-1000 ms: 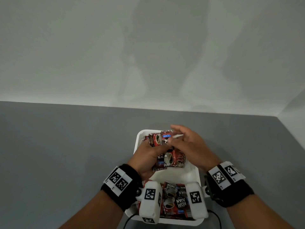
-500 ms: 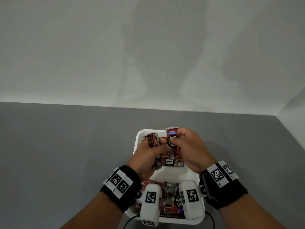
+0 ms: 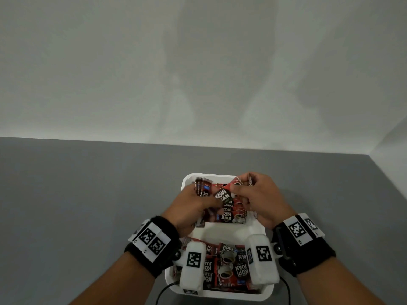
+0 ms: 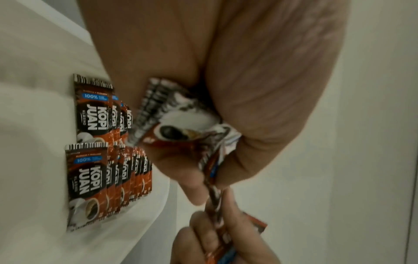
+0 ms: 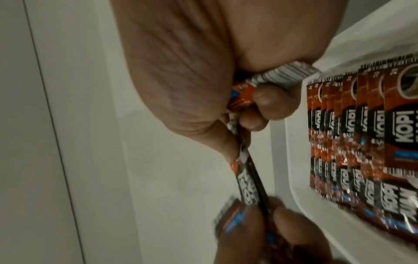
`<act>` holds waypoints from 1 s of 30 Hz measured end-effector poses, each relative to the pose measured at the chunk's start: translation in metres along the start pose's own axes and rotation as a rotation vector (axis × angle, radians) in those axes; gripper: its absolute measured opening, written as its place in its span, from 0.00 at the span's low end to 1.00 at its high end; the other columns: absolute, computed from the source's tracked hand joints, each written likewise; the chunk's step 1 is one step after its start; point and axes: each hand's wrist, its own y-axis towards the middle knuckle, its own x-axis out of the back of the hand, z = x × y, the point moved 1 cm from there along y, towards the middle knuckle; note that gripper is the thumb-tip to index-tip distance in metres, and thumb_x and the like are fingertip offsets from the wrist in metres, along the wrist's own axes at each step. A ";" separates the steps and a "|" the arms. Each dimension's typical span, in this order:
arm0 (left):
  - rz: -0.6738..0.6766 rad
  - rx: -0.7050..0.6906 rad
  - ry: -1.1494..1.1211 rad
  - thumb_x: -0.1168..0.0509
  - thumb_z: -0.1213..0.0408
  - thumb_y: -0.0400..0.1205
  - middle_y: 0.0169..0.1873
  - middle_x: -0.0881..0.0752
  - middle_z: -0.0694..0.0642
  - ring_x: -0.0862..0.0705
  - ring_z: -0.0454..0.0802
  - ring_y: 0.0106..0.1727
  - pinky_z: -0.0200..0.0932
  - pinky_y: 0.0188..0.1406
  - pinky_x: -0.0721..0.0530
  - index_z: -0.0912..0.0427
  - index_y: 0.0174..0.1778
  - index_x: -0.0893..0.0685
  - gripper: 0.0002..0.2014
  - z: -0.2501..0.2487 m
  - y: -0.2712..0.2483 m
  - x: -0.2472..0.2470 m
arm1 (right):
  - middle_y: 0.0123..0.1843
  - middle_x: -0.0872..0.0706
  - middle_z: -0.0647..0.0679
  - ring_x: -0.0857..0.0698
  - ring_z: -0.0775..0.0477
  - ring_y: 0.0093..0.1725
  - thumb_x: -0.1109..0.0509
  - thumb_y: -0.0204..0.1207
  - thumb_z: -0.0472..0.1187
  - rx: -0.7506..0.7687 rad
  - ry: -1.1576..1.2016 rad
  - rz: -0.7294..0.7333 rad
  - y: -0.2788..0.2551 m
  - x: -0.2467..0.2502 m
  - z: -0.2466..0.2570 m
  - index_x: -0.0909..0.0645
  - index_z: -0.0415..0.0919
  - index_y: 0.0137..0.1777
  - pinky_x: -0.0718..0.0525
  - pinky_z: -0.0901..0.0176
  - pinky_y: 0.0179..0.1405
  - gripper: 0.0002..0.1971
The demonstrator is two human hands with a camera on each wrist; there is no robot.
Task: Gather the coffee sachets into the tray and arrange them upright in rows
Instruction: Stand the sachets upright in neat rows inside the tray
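White tray [image 3: 187, 179] at six o'clock held upright Kopi Juan sachets [image 3: 229, 214]; left hand [image 3: 189, 208] and right hand [image 3: 262, 199] both pinched one sachet [image 3: 223, 194] above them.

We see the left hand [image 4: 260, 75] gripping a bunch of crumpled coffee sachets [image 4: 181, 128] between curled fingers and palm. One sachet [image 4: 213, 196] extends edge-on from this grip to the right hand [image 4: 214, 241], which pinches its other end at the bottom of the view. Inside the white tray [image 4: 40, 125], two rows of upright sachets [image 4: 113, 160] stand packed face to face, labels reading "KOPI JUAN", near the tray's curved wall.
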 end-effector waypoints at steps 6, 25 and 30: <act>-0.209 -0.040 0.000 0.28 0.81 0.74 0.38 0.13 0.72 0.13 0.61 0.34 0.56 0.38 0.13 0.77 0.49 0.18 0.10 -0.001 0.013 0.012 | 0.42 0.15 0.54 0.16 0.55 0.41 0.17 0.64 0.60 0.300 -0.828 -0.052 -0.001 0.004 -0.003 0.17 0.51 0.47 0.17 0.59 0.39 0.20; 0.077 0.024 -0.052 0.34 0.68 0.87 0.39 0.12 0.65 0.13 0.54 0.32 0.44 0.27 0.16 0.70 0.55 0.14 0.08 -0.004 0.004 -0.003 | 0.40 0.08 0.39 0.11 0.45 0.32 0.23 0.79 0.37 0.080 -0.006 0.064 0.007 -0.015 -0.001 0.12 0.39 0.51 0.13 0.54 0.31 0.04; 0.020 0.011 -0.072 0.34 0.76 0.83 0.36 0.11 0.58 0.12 0.50 0.33 0.38 0.22 0.21 0.64 0.48 0.17 0.04 0.001 0.005 0.004 | 0.32 0.10 0.46 0.14 0.54 0.27 0.25 0.77 0.29 0.117 -0.005 -0.094 0.013 -0.003 -0.004 0.14 0.38 0.43 0.18 0.61 0.25 0.05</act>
